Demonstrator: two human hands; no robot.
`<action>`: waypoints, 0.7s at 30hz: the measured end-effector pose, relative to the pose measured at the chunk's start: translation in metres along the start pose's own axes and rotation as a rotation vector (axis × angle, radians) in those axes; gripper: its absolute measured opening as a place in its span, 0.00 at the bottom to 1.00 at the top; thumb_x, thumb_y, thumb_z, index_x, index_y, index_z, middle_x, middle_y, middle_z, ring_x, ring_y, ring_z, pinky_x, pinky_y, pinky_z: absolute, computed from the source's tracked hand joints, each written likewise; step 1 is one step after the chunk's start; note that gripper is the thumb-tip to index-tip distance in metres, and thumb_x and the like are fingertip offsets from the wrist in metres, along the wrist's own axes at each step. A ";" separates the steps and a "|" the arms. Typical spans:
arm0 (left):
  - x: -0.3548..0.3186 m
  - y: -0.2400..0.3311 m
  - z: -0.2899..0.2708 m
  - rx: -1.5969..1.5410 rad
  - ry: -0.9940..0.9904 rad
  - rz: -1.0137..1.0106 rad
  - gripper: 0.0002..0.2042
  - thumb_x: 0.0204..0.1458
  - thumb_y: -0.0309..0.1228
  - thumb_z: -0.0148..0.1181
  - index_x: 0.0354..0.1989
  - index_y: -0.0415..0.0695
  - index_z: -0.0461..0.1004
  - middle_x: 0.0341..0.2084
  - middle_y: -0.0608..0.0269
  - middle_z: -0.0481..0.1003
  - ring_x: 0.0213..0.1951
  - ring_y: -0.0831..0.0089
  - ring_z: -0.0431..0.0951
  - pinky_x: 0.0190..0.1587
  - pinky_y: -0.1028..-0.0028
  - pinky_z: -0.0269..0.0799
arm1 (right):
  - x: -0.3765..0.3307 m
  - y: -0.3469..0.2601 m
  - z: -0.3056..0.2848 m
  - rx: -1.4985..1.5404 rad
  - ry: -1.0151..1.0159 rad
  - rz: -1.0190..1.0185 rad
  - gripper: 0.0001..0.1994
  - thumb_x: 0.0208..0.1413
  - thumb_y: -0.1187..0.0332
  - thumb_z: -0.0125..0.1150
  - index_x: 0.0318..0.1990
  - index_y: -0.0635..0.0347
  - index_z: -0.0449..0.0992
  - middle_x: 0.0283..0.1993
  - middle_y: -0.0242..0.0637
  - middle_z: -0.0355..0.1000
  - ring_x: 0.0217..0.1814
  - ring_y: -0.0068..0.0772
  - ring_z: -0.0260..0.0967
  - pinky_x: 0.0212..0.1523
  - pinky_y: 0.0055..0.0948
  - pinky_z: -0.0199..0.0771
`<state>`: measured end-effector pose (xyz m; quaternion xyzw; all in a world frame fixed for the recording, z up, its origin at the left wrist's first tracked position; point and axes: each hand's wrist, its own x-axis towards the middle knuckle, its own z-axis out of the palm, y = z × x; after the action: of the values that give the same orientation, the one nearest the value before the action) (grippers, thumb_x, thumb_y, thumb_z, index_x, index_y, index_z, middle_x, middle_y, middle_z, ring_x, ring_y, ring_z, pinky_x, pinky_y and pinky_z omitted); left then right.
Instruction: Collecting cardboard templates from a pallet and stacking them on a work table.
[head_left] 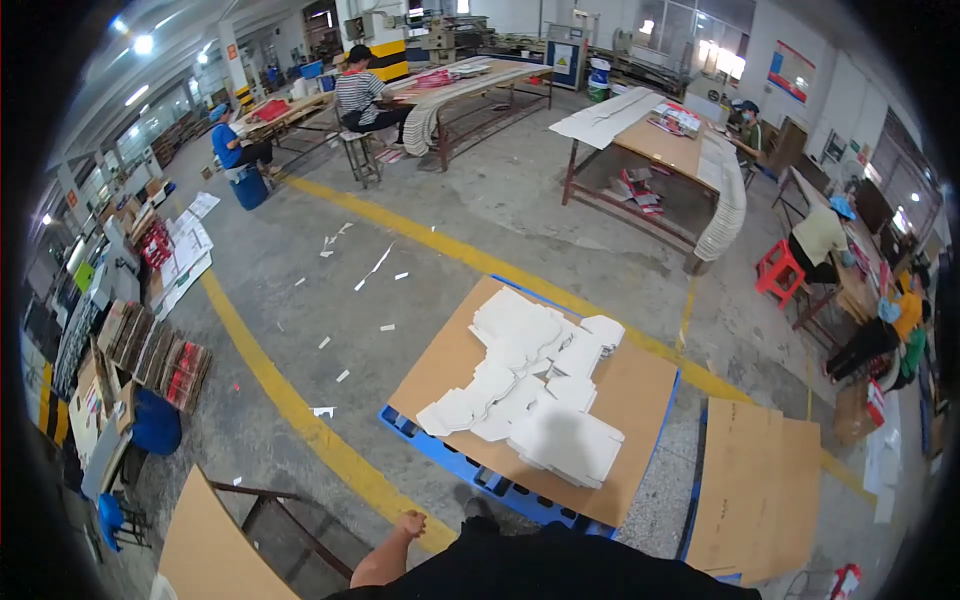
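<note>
Far left, stacks of printed flat cartons (150, 350) are lying on the grey concrete floor beside a blue plastic drum (155, 422). Low left, a bare brown wooden board tabletop (210, 550) on a dark metal frame is sitting just beside the person's left hand (409, 523). That hand is hanging at the bottom edge with the forearm coming up from below; fingers are looking loosely curled, holding nothing, touching nothing, though it is small here so hard to be sure. It is hovering over the curved yellow painted floor line (300, 420). The right hand is not showing; only the dark black top is filling the lower edge. Just ahead of the hand, a blue plastic pallet (470, 475) is carrying a brown cardboard sheet (640, 400), and a loose pile of white die-cut flat carton blanks (540, 390) is lying on that sheet, near the left hand but apart from it. Right of it, a second brown cardboard sheet (755, 490) is covering another pallet. Farther back, seated workers are sitting at long wooden work tables (670, 145) stacked with fanned white blanks; a red plastic stool (778, 272) is standing at the right.
</note>
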<state>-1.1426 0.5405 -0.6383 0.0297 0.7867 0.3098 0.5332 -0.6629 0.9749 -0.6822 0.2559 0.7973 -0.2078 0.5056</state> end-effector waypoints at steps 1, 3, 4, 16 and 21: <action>-0.001 0.014 -0.012 -0.097 0.085 -0.071 0.12 0.49 0.37 0.49 0.36 0.44 0.70 0.28 0.58 0.74 0.24 0.68 0.76 0.22 0.69 0.71 | -0.003 -0.015 0.003 -0.033 0.000 -0.037 0.15 0.46 0.60 0.49 0.36 0.60 0.75 0.43 0.48 0.71 0.47 0.52 0.68 0.47 0.44 0.67; -0.004 0.029 -0.034 -0.189 0.197 -0.146 0.12 0.48 0.38 0.49 0.34 0.43 0.70 0.27 0.59 0.74 0.23 0.68 0.76 0.22 0.69 0.71 | -0.019 -0.049 -0.004 -0.105 0.014 -0.128 0.16 0.44 0.60 0.51 0.35 0.60 0.76 0.42 0.47 0.71 0.45 0.52 0.68 0.46 0.44 0.68; 0.000 0.035 -0.042 -0.108 0.158 -0.162 0.12 0.48 0.38 0.49 0.34 0.43 0.71 0.26 0.59 0.75 0.22 0.68 0.76 0.22 0.69 0.71 | -0.028 -0.062 -0.005 -0.140 0.025 -0.166 0.16 0.43 0.60 0.52 0.35 0.60 0.76 0.42 0.46 0.72 0.44 0.51 0.69 0.46 0.44 0.68; 0.062 0.200 0.023 0.580 -0.280 0.273 0.18 0.47 0.45 0.51 0.37 0.42 0.74 0.25 0.60 0.76 0.23 0.73 0.76 0.24 0.72 0.72 | 0.003 -0.174 -0.037 1.293 0.324 0.178 0.16 0.51 0.58 0.49 0.41 0.57 0.75 0.29 0.38 0.75 0.27 0.31 0.73 0.33 0.32 0.71; 0.092 0.239 0.041 0.746 -0.345 0.318 0.18 0.49 0.46 0.51 0.36 0.44 0.75 0.25 0.62 0.76 0.23 0.74 0.77 0.29 0.74 0.71 | 0.014 -0.173 -0.020 1.284 0.227 0.245 0.18 0.50 0.56 0.48 0.34 0.62 0.75 0.27 0.39 0.74 0.24 0.33 0.71 0.32 0.36 0.72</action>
<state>-1.2150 0.7865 -0.5994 0.3923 0.7298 0.0734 0.5551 -0.7890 0.8543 -0.6748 0.6154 0.5287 -0.5544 0.1853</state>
